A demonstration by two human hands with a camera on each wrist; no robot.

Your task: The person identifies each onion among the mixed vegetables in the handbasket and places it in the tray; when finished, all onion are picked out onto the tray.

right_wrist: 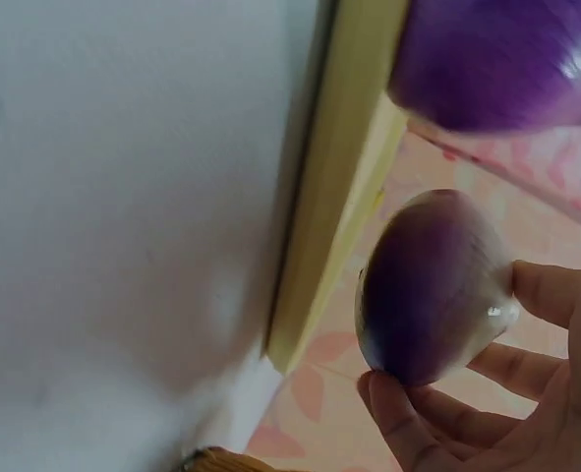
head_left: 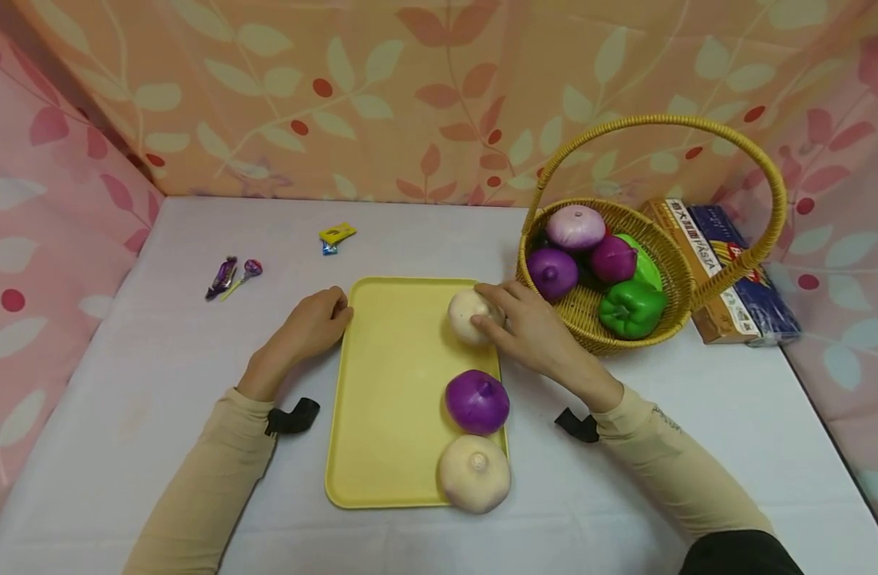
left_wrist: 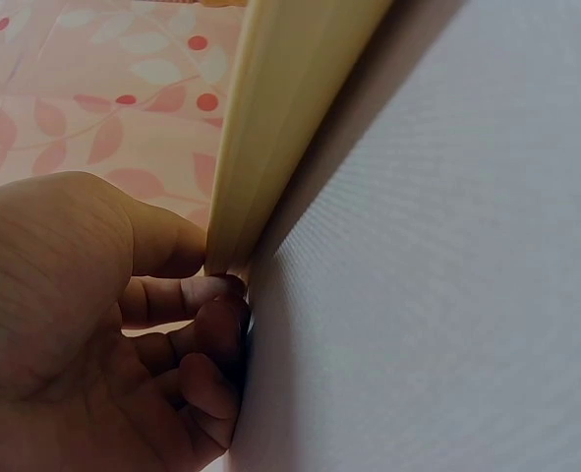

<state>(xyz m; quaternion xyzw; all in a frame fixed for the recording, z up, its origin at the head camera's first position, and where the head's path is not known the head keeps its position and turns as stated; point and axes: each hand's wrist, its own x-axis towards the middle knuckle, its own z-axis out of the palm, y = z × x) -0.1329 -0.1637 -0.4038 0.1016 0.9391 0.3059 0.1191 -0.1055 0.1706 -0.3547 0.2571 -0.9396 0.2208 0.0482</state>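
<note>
Right wrist: round, purple-white turnip (right_wrist: 426,290)

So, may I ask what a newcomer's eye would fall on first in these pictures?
Probably the wicker basket at the right, with its tall arched handle and the purple and green vegetables inside. Next might come the yellow tray in the middle, with a vivid purple onion along its right side. Beyond that onion, the right hand holds a pale bulb.
</note>
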